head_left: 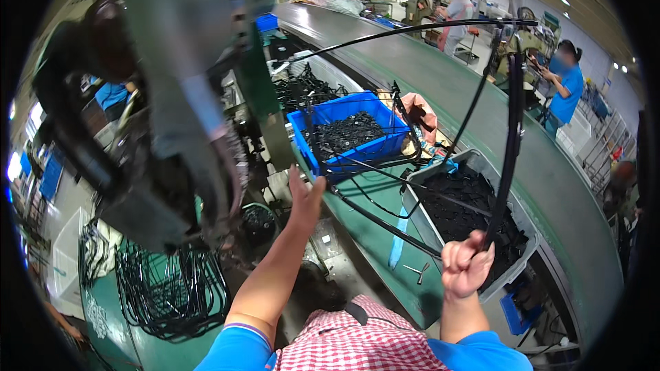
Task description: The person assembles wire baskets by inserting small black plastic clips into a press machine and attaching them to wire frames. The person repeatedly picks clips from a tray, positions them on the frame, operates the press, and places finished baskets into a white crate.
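Black, the long bent frame part (512, 117) rises from the right hand (466, 264) at lower right, fingers fisted around its lower end. The left hand (302, 196), mid-frame, is open and flat, holding nothing. The blurred green machine (185, 96) hides whatever lies behind it.

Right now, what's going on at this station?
A person at a green workbench grips a long black curved strip in the right hand, raised over a grey bin of black parts. The left hand is open, reaching toward the machine, near a blue bin. Other people work beyond the conveyor.
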Demonstrator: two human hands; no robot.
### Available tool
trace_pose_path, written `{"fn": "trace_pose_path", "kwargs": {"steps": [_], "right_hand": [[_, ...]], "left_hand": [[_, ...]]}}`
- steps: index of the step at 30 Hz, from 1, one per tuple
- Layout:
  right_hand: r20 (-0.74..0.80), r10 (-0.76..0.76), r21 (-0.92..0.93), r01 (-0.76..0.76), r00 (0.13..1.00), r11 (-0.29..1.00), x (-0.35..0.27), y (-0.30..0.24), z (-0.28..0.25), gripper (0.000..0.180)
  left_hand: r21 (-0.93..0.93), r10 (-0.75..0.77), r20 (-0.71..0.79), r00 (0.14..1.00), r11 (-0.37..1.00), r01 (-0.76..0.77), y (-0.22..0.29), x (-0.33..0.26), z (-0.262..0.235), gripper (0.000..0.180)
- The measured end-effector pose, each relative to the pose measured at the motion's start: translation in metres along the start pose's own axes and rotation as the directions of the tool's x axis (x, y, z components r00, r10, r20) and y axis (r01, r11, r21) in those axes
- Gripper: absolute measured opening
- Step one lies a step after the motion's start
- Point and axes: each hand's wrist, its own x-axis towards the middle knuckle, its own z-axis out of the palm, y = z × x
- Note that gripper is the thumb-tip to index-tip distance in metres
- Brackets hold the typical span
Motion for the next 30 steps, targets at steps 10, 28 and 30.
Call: {"fn": "trace_pose_path", "kwargs": {"steps": [10,28,30], "right_hand": [[-0.587,0.033,-0.517,-0.406,0.809,0.753,0.18,0.171,-0.163,0.031],[-0.376,0.352,-0.924,-0.319,0.857,-0.211,0.175,0.314,-0.251,0.08],[-0.298,0.344,-0.953,-0.258,0.89,-0.159,0.165,0.309,-0.237,0.081]], "left_hand": [[-0.073,0.016,-0.148,0.989,0.997,-0.027,-0.034,0.08,0.028,0.046],[0.304,-0.039,-0.107,0.994,0.95,0.07,-0.141,0.128,0.04,0.066],[0.28,-0.144,-0.005,0.99,0.95,0.14,-0.129,0.097,0.033,0.074]]}}
